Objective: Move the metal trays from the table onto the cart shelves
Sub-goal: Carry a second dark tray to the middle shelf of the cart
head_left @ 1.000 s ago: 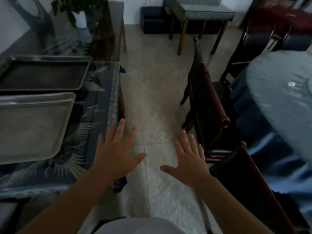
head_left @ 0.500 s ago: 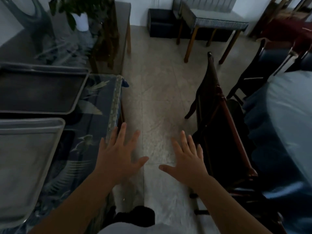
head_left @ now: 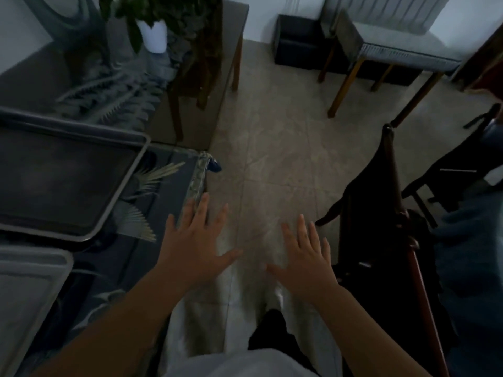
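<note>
Two metal trays lie on the dark patterned table (head_left: 168,183) at my left. The farther tray (head_left: 62,175) is dark inside with a pale rim. The nearer tray (head_left: 24,297) is light grey and cut off by the left edge. My left hand (head_left: 193,246) hovers with fingers spread over the table's right edge, to the right of both trays and touching neither. My right hand (head_left: 304,265) is spread flat over the tiled floor, holding nothing. No cart is in view.
A dark wooden chair (head_left: 394,240) stands close at my right, with blue cloth (head_left: 468,254) beyond it. Ahead lie a tiled aisle (head_left: 272,148), a grey bench on wooden legs (head_left: 392,53), a black box (head_left: 299,47) and a potted plant in a white pot (head_left: 155,36).
The view has advanced along the aisle, so both trays have slid toward the lower left of the view. Both hands stay spread and empty, the left now over the table's edge.
</note>
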`<state>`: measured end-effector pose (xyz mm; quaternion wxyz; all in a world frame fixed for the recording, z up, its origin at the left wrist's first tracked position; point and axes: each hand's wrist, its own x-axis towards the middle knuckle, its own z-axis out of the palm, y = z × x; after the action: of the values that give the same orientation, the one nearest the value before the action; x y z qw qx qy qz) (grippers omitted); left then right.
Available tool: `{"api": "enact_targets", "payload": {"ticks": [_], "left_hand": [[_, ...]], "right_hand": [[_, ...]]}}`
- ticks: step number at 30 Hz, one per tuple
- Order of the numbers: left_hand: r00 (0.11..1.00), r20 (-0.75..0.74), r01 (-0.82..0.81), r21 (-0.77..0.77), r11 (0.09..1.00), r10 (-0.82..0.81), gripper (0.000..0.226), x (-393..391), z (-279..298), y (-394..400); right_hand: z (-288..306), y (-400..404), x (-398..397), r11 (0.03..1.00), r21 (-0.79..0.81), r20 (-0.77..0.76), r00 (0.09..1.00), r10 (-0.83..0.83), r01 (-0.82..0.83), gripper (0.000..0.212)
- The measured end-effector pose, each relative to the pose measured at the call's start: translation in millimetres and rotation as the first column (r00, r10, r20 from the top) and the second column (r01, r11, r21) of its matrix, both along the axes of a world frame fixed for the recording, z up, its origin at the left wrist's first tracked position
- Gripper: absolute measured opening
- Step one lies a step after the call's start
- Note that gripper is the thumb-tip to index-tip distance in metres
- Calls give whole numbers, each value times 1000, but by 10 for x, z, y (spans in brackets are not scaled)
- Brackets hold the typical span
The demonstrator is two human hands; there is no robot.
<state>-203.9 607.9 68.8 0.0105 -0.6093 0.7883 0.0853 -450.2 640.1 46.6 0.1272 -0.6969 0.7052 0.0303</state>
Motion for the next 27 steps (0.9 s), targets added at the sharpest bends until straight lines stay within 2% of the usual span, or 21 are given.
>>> {"api": "enact_targets", "payload": {"ticks": [3, 7, 11, 13, 16, 20, 22, 27], "left_hand": [[995, 30, -96, -23, 995, 97, 99, -115, -68, -579], [969, 12, -246, -26, 969, 246, 100, -148, -40, -1138], [871, 9, -491, -24, 871, 492, 101, 58, 11, -1328], [780, 24, -626, -5, 780, 626, 101, 290, 24, -1238], [563, 8, -827, 17, 562, 827, 100, 678, 13, -968], [336, -3, -941, 37, 336, 942, 99, 1011, -49, -675], [276, -10, -960, 52, 277, 961, 99, 1091, -76, -615], [179, -66, -975, 121, 186, 982, 105, 1293, -237, -720]], "right_hand": [[-81, -738, -212, 999, -10, 17, 998, 54, -54, 104], [-60, -1792, -306, 979, -13, 19, 979, 203, -203, 106], [-10, -2672, 66, 901, -11, 42, 900, 433, -433, 107], [8, -3012, 444, 816, -16, 24, 815, 579, -578, 112], [14, -3336, 1128, 656, -22, 46, 654, 755, -755, 110], [-32, -3492, 1970, 407, -6, 64, 406, 912, -913, 105], [-31, -3511, 2295, 315, 18, 47, 316, 948, -949, 105], [-185, -3619, 2812, 193, 84, 43, 197, 979, -978, 106]]}}
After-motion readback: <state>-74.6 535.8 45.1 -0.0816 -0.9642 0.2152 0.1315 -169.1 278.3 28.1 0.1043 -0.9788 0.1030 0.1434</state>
